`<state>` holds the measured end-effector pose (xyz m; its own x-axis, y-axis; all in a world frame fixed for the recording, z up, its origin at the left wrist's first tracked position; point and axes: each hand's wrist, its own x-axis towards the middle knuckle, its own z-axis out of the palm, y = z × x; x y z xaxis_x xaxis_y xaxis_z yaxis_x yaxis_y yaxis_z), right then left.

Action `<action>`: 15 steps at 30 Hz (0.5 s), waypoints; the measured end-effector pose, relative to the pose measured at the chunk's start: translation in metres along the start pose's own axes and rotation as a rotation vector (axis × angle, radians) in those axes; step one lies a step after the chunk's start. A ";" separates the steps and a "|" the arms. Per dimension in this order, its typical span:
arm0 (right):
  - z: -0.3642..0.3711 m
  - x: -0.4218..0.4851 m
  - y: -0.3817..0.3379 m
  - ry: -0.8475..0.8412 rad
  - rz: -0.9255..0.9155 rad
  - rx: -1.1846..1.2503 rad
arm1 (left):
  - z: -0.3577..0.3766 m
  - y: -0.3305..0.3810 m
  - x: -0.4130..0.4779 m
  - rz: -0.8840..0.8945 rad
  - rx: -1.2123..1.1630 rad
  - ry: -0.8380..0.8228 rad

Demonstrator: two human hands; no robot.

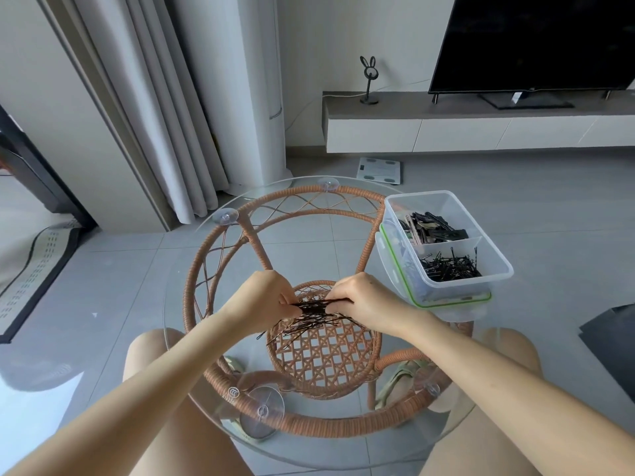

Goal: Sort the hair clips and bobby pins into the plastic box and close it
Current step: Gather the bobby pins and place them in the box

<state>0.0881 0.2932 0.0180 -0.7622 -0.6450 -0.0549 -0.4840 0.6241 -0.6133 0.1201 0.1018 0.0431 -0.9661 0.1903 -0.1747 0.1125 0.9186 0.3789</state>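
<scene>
A loose bunch of black pins [311, 316] is spread on the glass top [178, 304] of a round table, near its middle, with several pins fanning out toward the near-left. The bunch is pinched at its far end from both sides: the left hand [266, 297] is closed on it from the left, the right hand [364, 298] from the right, fingertips nearly meeting over the pins. To the right of the pins, at the table's far-right edge, a clear box [446, 242] is seen, resting on its green-rimmed lid [443, 302]. The box is split by a divider: dark clips [431, 228] are piled in the far compartment, and more black pins are heaped in the near one. Below the glass, the table's wicker frame [192, 276] and woven lower shelf [323, 359] are visible. Beyond the table, a scale [379, 170] lies on the tiled floor.
</scene>
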 end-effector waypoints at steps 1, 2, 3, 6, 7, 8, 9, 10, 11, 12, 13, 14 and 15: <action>-0.002 0.000 0.001 0.023 -0.001 0.005 | -0.003 0.000 0.000 0.002 -0.012 0.015; -0.004 0.000 0.002 0.044 -0.004 0.010 | -0.006 0.000 0.000 0.002 -0.027 0.029; -0.008 0.000 0.003 0.065 -0.009 0.013 | -0.010 0.000 0.000 0.000 -0.043 0.042; -0.023 -0.001 0.005 0.120 -0.004 0.028 | -0.022 -0.001 0.001 -0.005 -0.081 0.080; -0.029 -0.002 0.006 0.136 0.003 0.039 | -0.026 -0.001 0.002 -0.006 -0.096 0.096; -0.035 -0.003 0.007 0.154 0.010 0.049 | -0.030 -0.001 0.003 -0.006 -0.109 0.111; -0.040 -0.005 0.008 0.174 0.018 0.059 | -0.034 -0.001 0.004 -0.007 -0.121 0.125; -0.045 -0.006 0.010 0.197 0.026 0.071 | -0.038 0.001 0.005 -0.011 -0.134 0.136; -0.049 -0.008 0.011 0.219 0.037 0.086 | -0.041 0.002 0.007 -0.018 -0.151 0.146; -0.054 -0.010 0.012 0.242 0.049 0.099 | -0.044 0.004 0.008 -0.022 -0.168 0.155; -0.059 -0.012 0.014 0.265 0.059 0.104 | -0.047 0.006 0.009 -0.024 -0.183 0.165; -0.065 -0.015 0.015 0.287 0.065 0.107 | -0.049 0.008 0.010 -0.022 -0.201 0.172; -0.072 -0.019 0.017 0.308 0.069 0.109 | -0.051 0.010 0.013 -0.022 -0.226 0.176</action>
<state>0.0631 0.3474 0.0660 -0.8937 -0.4290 0.1310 -0.3905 0.6003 -0.6979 0.0970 0.0959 0.0911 -0.9955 0.0897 -0.0320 0.0552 0.8174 0.5734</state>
